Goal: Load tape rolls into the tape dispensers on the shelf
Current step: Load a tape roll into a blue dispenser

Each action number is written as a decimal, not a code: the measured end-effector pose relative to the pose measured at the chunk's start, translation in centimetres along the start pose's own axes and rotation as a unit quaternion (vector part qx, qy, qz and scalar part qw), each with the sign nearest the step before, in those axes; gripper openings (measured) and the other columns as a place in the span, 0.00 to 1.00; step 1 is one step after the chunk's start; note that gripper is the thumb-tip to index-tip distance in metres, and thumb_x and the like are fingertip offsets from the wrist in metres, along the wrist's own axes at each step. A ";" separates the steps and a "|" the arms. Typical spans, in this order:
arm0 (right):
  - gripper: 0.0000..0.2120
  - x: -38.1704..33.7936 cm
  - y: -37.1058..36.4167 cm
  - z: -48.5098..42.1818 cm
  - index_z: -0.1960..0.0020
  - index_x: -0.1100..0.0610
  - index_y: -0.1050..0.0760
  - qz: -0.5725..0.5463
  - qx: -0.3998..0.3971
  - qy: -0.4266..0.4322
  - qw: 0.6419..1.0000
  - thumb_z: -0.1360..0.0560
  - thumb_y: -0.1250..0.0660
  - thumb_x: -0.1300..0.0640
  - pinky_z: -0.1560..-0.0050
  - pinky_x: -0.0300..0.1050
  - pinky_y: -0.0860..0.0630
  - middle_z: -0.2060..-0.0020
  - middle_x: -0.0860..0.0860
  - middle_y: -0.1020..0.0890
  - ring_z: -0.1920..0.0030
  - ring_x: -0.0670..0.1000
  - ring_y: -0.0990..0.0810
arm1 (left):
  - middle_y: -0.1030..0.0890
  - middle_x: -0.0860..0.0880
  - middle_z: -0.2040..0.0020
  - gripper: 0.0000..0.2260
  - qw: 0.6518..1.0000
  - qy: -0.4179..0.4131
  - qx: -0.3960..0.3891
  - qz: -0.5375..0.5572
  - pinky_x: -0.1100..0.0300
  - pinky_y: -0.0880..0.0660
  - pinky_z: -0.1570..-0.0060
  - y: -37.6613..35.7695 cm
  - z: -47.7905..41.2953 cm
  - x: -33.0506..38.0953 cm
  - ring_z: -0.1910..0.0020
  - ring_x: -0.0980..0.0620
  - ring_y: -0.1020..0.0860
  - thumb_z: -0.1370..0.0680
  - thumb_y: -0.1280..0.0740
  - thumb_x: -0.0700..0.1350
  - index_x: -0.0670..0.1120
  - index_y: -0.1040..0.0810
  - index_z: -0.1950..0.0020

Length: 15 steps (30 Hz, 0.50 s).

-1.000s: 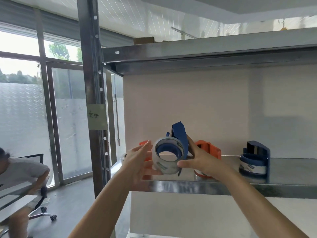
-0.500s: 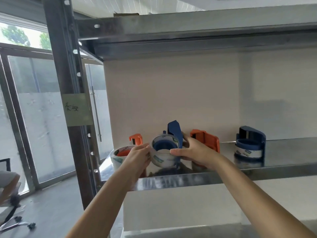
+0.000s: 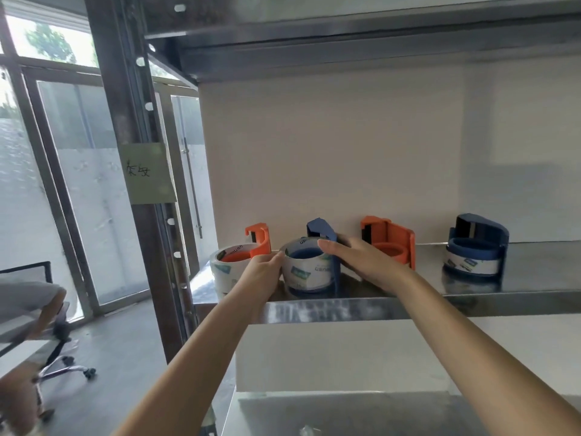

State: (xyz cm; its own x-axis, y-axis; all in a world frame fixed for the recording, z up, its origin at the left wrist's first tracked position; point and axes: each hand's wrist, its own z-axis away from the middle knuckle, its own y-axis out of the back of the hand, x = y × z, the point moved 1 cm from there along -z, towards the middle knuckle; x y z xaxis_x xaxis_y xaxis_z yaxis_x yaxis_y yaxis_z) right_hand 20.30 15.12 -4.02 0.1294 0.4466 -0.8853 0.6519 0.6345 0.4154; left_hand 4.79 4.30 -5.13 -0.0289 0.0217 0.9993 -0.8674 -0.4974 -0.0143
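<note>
A blue tape dispenser (image 3: 335,272) with a clear tape roll (image 3: 306,272) on its hub stands on the steel shelf (image 3: 345,306), near the front edge. My left hand (image 3: 262,276) curls against the roll's left side. My right hand (image 3: 358,262) grips the dispenser from the right, with its thumb over the roll's top rim. To the left stands an orange dispenser (image 3: 259,239) holding a tape roll (image 3: 234,269). An orange dispenser with no roll (image 3: 391,243) sits behind my right hand. A second blue dispenser (image 3: 478,247), holding a roll, stands further right.
A dark steel upright (image 3: 138,158) with a paper label frames the shelf's left side. Another shelf board (image 3: 345,36) runs overhead, and a lower shelf (image 3: 345,413) lies below. On the left are glass doors, an office chair (image 3: 59,357) and a seated person.
The blue dispenser with its roll came down from mid-air and now stands upright on the shelf, both hands still on it. The view has moved closer to the shelf.
</note>
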 end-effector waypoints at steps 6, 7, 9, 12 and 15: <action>0.19 0.2 -0.8 0.1 0.37 0.43 0.32 0.005 0.020 0.004 1.000 0.24 0.42 0.36 0.50 0.31 0.34 0.44 0.37 0.25 0.46 0.35 0.28 | 0.21 0.45 0.45 0.14 0.999 -0.031 0.014 0.013 0.55 0.23 0.51 -0.2 0.0 -0.5 0.46 0.47 0.22 0.17 0.44 0.45 0.44 0.27 0.34; 0.21 0.3 -0.9 0.1 0.35 0.43 0.32 0.010 0.021 0.004 1.000 0.24 0.43 0.36 0.50 0.32 0.35 0.43 0.38 0.26 0.45 0.36 0.29 | 0.22 0.46 0.41 0.15 0.999 -0.033 0.010 0.022 0.56 0.23 0.51 -0.2 0.1 -0.5 0.44 0.48 0.23 0.18 0.44 0.45 0.45 0.29 0.32; 0.24 0.4 -0.8 0.1 0.32 0.45 0.32 0.008 0.020 0.002 1.000 0.24 0.43 0.36 0.50 0.31 0.36 0.41 0.38 0.26 0.43 0.38 0.30 | 0.27 0.46 0.33 0.18 0.999 -0.038 0.004 0.031 0.58 0.22 0.52 -0.1 0.3 -0.4 0.42 0.50 0.24 0.18 0.44 0.44 0.46 0.34 0.28; 0.25 0.4 -0.8 0.1 0.30 0.45 0.33 0.006 0.017 -0.006 1.000 0.24 0.44 0.35 0.48 0.34 0.36 0.39 0.40 0.27 0.41 0.39 0.30 | 0.30 0.45 0.29 0.18 0.998 -0.050 -0.017 0.032 0.55 0.26 0.41 -0.2 0.6 -0.1 0.32 0.46 0.29 0.18 0.45 0.42 0.44 0.35 0.27; 0.27 0.5 -0.8 0.0 0.31 0.44 0.33 0.009 0.019 -0.010 1.000 0.25 0.44 0.33 0.42 0.41 0.38 0.37 0.39 0.28 0.37 0.41 0.32 | 0.31 0.45 0.29 0.18 0.998 -0.056 -0.022 0.020 0.54 0.28 0.40 -0.1 0.8 -0.1 0.30 0.45 0.32 0.18 0.45 0.42 0.44 0.35 0.27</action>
State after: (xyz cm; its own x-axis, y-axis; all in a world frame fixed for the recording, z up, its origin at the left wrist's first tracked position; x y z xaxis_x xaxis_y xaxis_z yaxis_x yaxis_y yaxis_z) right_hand 19.84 14.84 -4.84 0.1559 0.4458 -0.8814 0.6772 0.6014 0.4239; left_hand 5.28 3.60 -5.24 -0.0115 -0.0955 0.9954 -0.8874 -0.4578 -0.0541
